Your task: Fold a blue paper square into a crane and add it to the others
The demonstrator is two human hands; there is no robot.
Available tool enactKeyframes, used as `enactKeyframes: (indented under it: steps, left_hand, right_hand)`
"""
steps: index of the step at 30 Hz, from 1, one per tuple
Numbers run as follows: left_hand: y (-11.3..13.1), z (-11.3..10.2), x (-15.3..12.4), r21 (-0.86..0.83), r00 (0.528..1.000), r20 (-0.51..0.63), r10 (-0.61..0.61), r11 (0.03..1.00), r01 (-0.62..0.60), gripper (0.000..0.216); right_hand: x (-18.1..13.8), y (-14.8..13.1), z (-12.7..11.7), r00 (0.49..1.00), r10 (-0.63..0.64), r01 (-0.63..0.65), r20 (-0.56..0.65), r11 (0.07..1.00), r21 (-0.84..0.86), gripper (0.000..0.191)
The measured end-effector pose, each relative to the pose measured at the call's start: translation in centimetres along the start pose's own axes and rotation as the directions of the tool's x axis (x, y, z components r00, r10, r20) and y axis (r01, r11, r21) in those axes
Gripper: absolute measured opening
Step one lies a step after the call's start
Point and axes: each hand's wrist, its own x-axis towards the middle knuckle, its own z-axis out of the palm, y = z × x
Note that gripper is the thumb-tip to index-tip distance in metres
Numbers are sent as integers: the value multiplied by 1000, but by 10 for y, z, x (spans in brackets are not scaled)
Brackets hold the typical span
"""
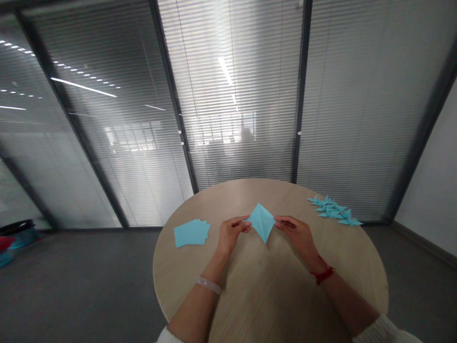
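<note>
A light blue sheet of origami paper, folded into a diamond with a crease down its middle, is held between both hands above the round table. My left hand pinches its left corner between thumb and fingers. At the opposite corner, my right hand has the same kind of pinch. One point of the diamond faces away from me and another faces toward me. To the left of my left hand lies a fanned stack of flat blue paper sheets.
Several folded blue paper cranes lie in a cluster near the right rear edge of the wooden table. Behind the table stands a glass partition with blinds. A dark-rimmed container is on the floor at far left.
</note>
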Motion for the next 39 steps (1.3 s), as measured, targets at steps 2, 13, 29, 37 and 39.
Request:
enactKeyframes:
  steps: [2,13,29,37,39]
  left_hand:
    - [2,0,-1,-8,1000,-12,-3,1000,3,33]
    - [8,1,-6,-78,998,-64,-27,997,22,37]
    - [4,5,-6,98,1000,-8,14,995,-13,36]
    - [2,3,-4,104,998,-28,61,993,-58,28]
    - [1,2,-3,126,996,-30,83,989,-79,25]
  right_hand:
    - [0,-1,0,1000,8,-8,-9,1000,12,37]
    - [0,0,-2,998,40,-37,-40,997,73,37]
    - [0,0,3,996,38,-46,81,993,109,43]
    - [0,-1,1,995,83,-87,58,992,87,40]
    - [0,-2,1,995,81,-84,54,994,66,37]
